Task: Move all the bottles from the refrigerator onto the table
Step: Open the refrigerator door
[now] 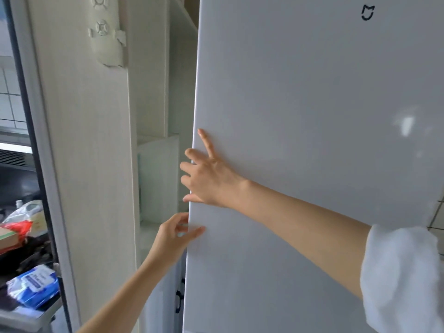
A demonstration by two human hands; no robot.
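Note:
The white refrigerator door (312, 116) fills the right half of the view, with a small black logo near its top right. My right hand (209, 179) lies on the door's left edge, fingers spread and curled around the edge. Just below it, my left hand (176, 233) grips the same edge with its fingertips. The inside of the refrigerator is hidden, and no bottles are in view.
A pale wooden cabinet panel (91, 140) stands left of the door, with wall-mounted remote controls (105, 30) near its top. Beyond a dark frame at far left, a counter holds a blue wipes pack (36, 287) and a red bag (19, 228).

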